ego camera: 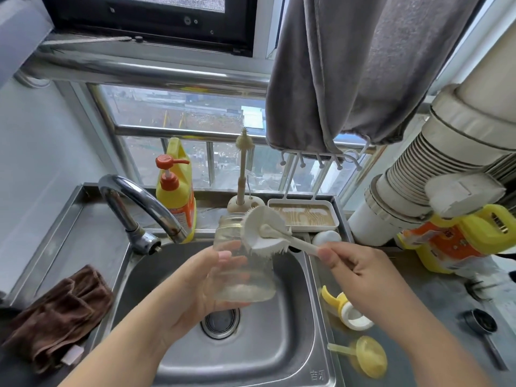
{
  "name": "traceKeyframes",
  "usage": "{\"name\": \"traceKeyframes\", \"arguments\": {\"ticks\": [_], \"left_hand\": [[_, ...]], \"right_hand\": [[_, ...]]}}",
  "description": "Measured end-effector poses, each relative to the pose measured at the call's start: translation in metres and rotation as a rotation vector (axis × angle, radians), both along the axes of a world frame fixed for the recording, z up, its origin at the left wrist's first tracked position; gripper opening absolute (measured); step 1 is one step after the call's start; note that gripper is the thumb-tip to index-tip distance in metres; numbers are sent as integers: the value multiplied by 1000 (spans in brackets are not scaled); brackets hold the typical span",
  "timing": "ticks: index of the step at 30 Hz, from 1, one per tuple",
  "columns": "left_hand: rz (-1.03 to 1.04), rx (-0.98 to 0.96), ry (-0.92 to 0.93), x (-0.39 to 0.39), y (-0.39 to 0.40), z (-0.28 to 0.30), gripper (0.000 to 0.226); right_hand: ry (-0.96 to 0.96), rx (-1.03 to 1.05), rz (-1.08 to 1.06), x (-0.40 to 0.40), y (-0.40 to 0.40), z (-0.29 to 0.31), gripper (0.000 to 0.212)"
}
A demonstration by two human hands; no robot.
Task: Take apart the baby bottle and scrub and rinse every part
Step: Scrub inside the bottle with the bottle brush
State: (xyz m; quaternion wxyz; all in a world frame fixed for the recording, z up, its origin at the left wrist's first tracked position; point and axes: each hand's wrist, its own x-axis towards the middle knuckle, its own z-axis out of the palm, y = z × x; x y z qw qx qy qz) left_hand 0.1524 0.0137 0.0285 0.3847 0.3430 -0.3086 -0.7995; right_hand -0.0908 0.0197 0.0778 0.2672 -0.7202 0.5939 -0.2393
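Two hands work at centre frame above the steel sink [290, 339]: the left hand [195, 286] has its fingers curled round the clear bottle body [243, 275], holding it upright, while the right hand [360, 272] pinches the handle of a white brush [265, 230] whose round head rests against the bottle's mouth. Right of the basin, on the counter, lie a yellow handled collar [346, 310] and a yellow straw piece [368, 356]. At lower left sits a brown cloth [55, 311]; at upper left, a tap [139, 208] and yellow detergent bottle [176, 191].
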Motion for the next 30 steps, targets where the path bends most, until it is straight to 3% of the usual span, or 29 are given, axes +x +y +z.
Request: {"name": "traceKeyframes", "arguments": {"ticks": [4, 7, 8, 10, 13, 16, 18, 20, 24, 28, 30], "left_hand": [[-18, -50, -103, 0, -11, -1, 54], [45, 38, -111, 10, -21, -11, 95], [54, 58, -92, 12, -19, -12, 98], [42, 66, -61, 12, -12, -11, 92], [14, 26, 7, 8, -4, -4, 85], [-6, 44, 54, 13, -3, 1, 86], [-1, 78, 32, 14, -2, -2, 95], [-11, 84, 0, 8, 0, -2, 97], [8, 46, 37, 8, 3, 5, 80], [16, 63, 55, 14, 0, 5, 90], [-9, 57, 95, 12, 1, 7, 86]], "right_hand": [[4, -19, 51, -6, 3, -3, 28], [74, 38, 139, -14, 14, -5, 44], [85, 33, 114, -19, 14, -4, 51], [42, -30, 13, -23, 8, -1, 56], [-13, -100, 59, -11, 0, -2, 35], [24, -19, 138, -15, 6, -4, 45], [40, -29, 40, -26, 4, -3, 53], [-43, -58, 7, -18, -2, 0, 45], [-17, -18, 221, -2, 0, 0, 38], [20, 3, 25, -19, -2, 3, 30], [-27, -15, 52, -5, -5, 7, 37]]}}
